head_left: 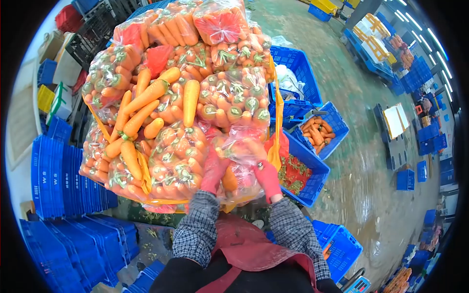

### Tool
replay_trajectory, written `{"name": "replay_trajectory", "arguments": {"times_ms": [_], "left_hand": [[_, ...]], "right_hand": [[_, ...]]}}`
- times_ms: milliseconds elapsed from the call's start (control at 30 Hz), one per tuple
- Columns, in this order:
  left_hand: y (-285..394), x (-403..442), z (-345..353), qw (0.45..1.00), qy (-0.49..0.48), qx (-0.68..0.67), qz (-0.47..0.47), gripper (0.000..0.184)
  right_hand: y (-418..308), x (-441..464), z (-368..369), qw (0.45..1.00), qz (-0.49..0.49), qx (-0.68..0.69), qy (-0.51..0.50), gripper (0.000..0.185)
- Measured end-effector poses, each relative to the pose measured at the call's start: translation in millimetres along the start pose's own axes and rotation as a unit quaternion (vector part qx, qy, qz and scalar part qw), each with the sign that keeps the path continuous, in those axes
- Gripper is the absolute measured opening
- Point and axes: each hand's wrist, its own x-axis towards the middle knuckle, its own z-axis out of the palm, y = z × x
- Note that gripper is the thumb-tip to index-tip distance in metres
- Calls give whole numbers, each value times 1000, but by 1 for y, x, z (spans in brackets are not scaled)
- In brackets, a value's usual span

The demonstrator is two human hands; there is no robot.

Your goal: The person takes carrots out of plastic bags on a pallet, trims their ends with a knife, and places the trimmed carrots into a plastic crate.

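My left hand (215,171), in a pinkish-red glove, grips the near left side of a clear plastic bag (243,145) partly filled with carrots. My right hand (267,177), gloved alike, pinches the bag's right edge between thumb and fingers. Inside the plastic, between both hands, a carrot (229,179) shows. The bag lies at the near right of a tall pile of bagged carrots (178,154). Several loose carrots (146,95) rest on top of the pile, left of my hands. Some of my left fingers are hidden by plastic and glare.
Right of the pile stand a blue crate of carrots (337,128), a blue crate with red cloth and green trimmings (312,188), and a larger blue crate (308,73). Stacked blue crates (56,180) fill the left side. A yellow strap (277,112) runs down the pile's right side.
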Motion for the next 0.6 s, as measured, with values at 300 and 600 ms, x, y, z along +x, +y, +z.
{"name": "replay_trajectory", "arguments": {"times_ms": [300,600], "left_hand": [[-76,-8,-27,911,48,-408,-27,50],[2,-8,-46,496,205,-838,-99,48]], "right_hand": [[-73,9,-55,920,-43,388,33,32],[-21,-88,-36,973,-110,174,105,36]]}}
